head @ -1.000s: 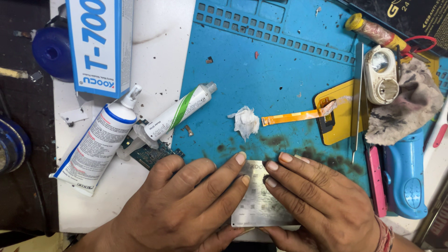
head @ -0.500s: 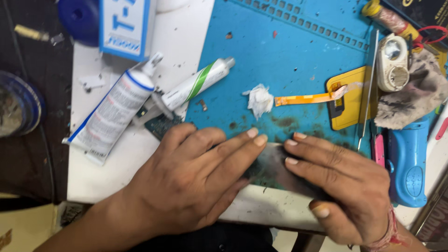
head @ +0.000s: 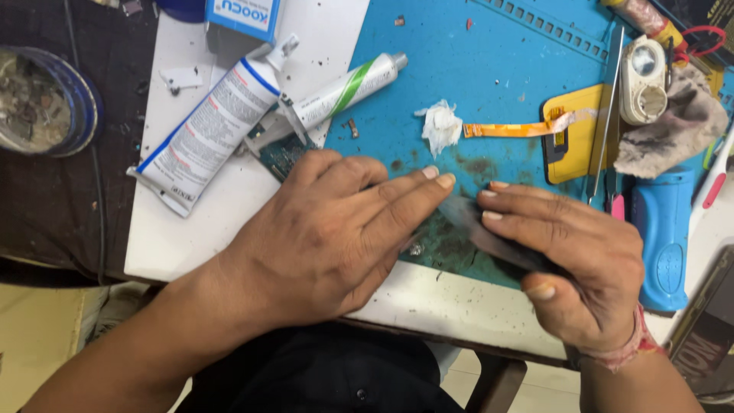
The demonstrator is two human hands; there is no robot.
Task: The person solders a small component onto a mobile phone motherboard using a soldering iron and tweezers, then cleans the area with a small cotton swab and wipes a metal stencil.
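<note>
**Both hands on a thin dark panel at the mat's near edge**

The thin, dark, flat panel, blurred and possibly a phone screen or back cover, lies tilted on the stained blue silicone work mat, near the front edge of the surface. The right hand has its grip closed around the panel, thumb at the near edge and fingers laid flat over the top. The left hand grasps nothing; its palm is spread flat, fingertips touching the panel's left end.

To do this well, pressure should probably stay even and flat so the thin panel does not flex, with the left fingertips steadying rather than pushing.

Just beyond the fingers lie a crumpled white wad and an orange flex ribbon cable. Farther left, on the white board, rest a large white adhesive tube with blue trim and a smaller white tube with a green stripe.
</note>
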